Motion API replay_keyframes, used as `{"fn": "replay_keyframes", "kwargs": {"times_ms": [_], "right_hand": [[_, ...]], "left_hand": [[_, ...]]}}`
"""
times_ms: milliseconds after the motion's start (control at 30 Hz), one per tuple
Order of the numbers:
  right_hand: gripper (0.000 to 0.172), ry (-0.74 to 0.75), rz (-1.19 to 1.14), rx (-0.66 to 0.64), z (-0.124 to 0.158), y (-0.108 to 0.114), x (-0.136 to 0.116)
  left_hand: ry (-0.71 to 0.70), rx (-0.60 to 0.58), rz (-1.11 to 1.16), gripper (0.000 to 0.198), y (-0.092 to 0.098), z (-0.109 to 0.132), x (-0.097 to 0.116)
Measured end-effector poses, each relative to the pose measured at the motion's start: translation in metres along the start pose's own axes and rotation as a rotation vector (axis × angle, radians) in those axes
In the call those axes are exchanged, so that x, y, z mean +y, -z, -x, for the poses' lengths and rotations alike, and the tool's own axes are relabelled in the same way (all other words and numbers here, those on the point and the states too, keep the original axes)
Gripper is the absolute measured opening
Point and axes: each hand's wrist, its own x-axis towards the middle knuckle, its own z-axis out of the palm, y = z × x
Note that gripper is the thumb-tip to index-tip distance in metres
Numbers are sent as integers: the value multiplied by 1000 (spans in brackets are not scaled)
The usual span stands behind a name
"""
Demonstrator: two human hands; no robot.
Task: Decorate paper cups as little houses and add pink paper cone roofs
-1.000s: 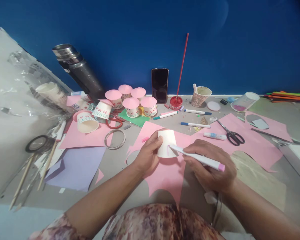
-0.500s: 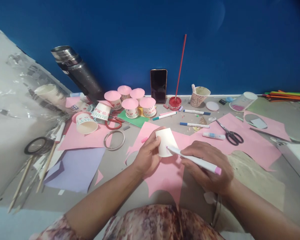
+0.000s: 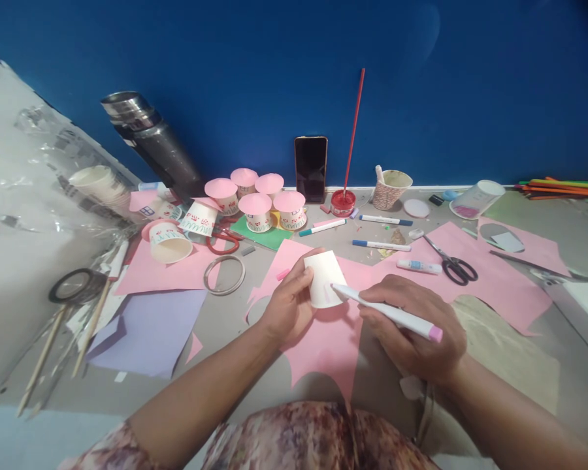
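The left hand [image 3: 287, 303] has its grip wrapped round a plain white cup [image 3: 325, 279]. It holds the cup mouth-down over the pink paper [image 3: 330, 343] at the middle of the tabletop [image 3: 225, 323]. The right hand [image 3: 411, 329] pinches a marker [image 3: 389, 313] pen-fashion, with the tip touching the cup's wall at its 4 o'clock side. Only a faint pink stroke shows there. The rest of the visible wall is bare and the cup has no pink top, so I judge it barely begun.

At 11 o'clock from it stand five capped cups [image 3: 255, 210], each with a pink top and drawn marks, and these look done. Farther out at 10 o'clock, two marked cups [image 3: 166, 240] lie tipped over; I cannot tell whether they have tops. A stack of blank cups [image 3: 100, 183] sits in plastic beyond them, too hidden to count, so more may be left.

Other counts:
- **Pens:** three pens [image 3: 381, 245] lie loose at 1 o'clock.
- **Scissors:** there are two pairs, black scissors [image 3: 451, 266] at 3 o'clock and red scissors [image 3: 223, 239] at 10 o'clock.
- **Phone:** one phone [image 3: 311, 168] stands at 12 o'clock.
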Motion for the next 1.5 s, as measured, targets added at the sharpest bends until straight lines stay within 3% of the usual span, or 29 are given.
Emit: {"fn": "replay_keyframes", "kwargs": {"times_ms": [167, 1167, 1500], "right_hand": [[6, 55, -30, 13, -1, -3, -2], [4, 49, 97, 16, 3, 2, -2], [3, 38, 107, 16, 5, 1, -2]], "left_hand": [[5, -2, 9, 48, 1, 0, -3], [61, -14, 50, 39, 1, 1, -4], [56, -23, 46, 45, 0, 2, -3]]}}
